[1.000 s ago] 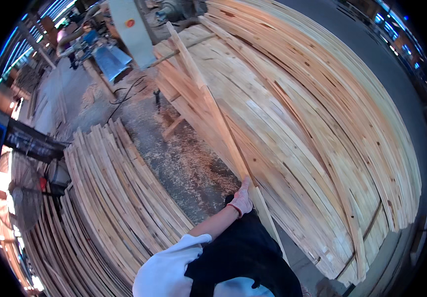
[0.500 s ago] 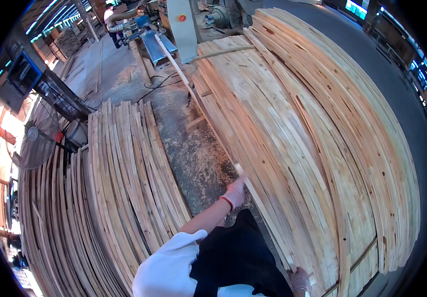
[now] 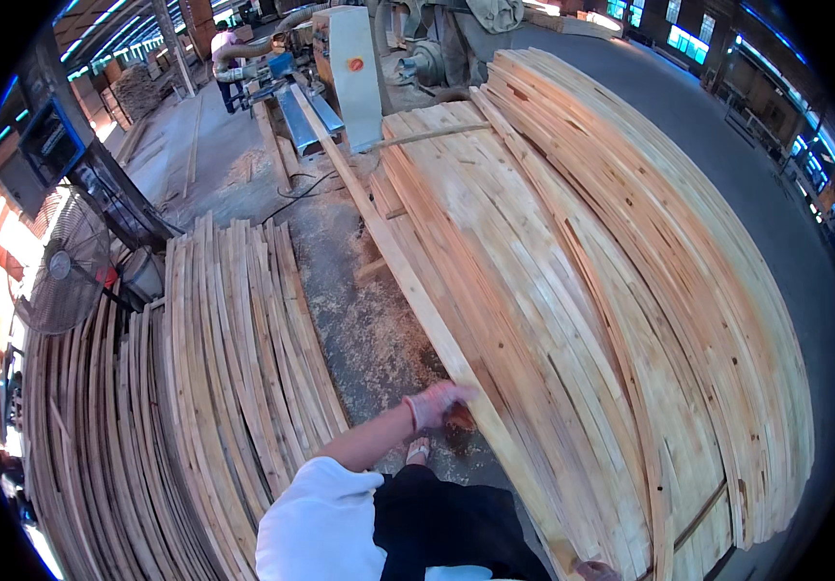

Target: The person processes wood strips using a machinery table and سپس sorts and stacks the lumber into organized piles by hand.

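A long, narrow wooden plank (image 3: 417,295) slants from the blue machine table at the far left down to my body, its broad face turned up. My left hand (image 3: 440,404), in a pale pinkish glove, closes round the plank's left edge partway along. At the plank's near end, my right hand (image 3: 595,571) has its fingers curled at the wood; the lower rim of the picture cuts off most of it. Right beside the plank lies a wide stack of pale boards (image 3: 553,320), and part of the plank runs along this stack's left edge.
To my left is another stack of thin wooden strips (image 3: 243,358). A caged fan (image 3: 64,261) stands beyond it. Sawdust covers the floor (image 3: 369,324) between the stacks, with a black cable across it. Far off are a machine (image 3: 349,77) with a red knob and another person (image 3: 227,63).
The plank has rolled from its narrow edge to show its broad face. My left hand has come nearer and slightly left. My right hand has dropped lower, toward the picture's rim.
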The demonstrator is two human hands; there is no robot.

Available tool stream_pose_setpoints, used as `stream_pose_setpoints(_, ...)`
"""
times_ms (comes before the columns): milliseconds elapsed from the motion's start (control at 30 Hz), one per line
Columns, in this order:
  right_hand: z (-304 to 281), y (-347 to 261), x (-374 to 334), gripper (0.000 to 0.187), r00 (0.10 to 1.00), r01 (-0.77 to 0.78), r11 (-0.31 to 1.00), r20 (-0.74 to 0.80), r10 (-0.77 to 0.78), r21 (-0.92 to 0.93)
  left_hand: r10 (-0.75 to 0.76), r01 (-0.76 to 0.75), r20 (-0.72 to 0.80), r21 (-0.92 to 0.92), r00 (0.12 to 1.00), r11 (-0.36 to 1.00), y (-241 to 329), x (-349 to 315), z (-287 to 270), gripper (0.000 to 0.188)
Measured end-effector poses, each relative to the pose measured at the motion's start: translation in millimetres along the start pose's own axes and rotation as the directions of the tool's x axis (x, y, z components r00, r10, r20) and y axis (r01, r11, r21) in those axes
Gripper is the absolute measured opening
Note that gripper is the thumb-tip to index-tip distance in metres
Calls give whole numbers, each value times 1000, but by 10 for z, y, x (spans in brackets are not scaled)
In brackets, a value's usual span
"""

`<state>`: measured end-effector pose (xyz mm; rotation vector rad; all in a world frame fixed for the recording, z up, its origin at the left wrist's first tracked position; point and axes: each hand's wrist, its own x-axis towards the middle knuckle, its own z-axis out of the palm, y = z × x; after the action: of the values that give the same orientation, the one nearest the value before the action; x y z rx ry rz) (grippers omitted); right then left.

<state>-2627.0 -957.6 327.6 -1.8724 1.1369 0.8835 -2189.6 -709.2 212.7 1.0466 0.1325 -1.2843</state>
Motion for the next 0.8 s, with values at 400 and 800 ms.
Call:
stream_pose_setpoints(400, 491, -2870, 1018, 59, 906, 301, 953, -312, -285, 4, 414, -511, -438, -128, 798, 850, 2379, 633, -1761, 33)
stream_pose_setpoints(800, 534, -4102, 1685, 49, 553, 725, 675, -470, -688, -136, -65, 84, 179, -102, 982, 991, 215, 468, -595, 40)
